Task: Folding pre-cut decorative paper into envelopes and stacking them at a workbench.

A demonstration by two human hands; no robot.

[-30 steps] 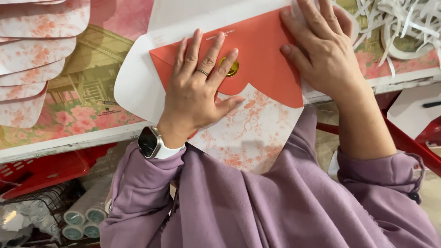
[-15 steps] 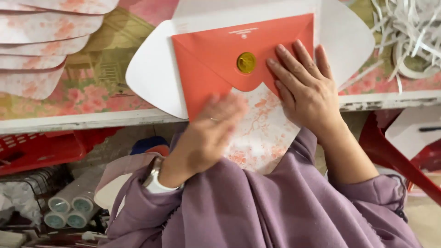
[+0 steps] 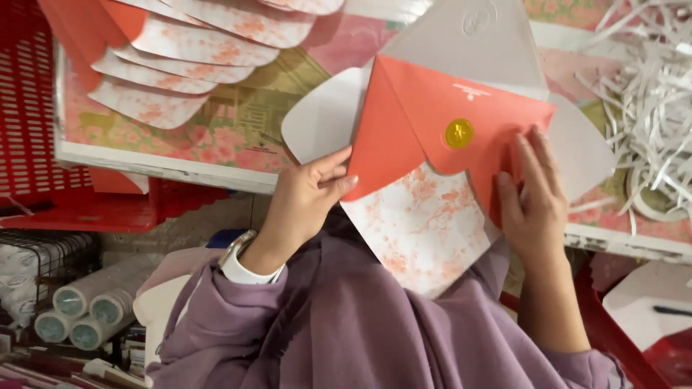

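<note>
**Envelope pinched left, pressed right**

The red envelope [image 3: 432, 137] sits mid-frame, tilted, hanging off the bench [image 3: 180, 162] edge. Left hand [image 3: 310, 194] grip is closed on its left flap; right hand [image 3: 533, 202] lies flat and open on the right side, holding nothing.

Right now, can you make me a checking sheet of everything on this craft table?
Surface: table covered with a flowery pink and gold sheet.
Job's things: red envelope with a gold round seal, its marbled flap open over the table's edge.
Clutter: fanned stack of flaps upper left; white paper strips at right.
Hands: left hand pinches the envelope's left fold; right hand presses flat on its right side.
Cables: nothing seen.
Surroundings: red basket, rolls below.
</note>
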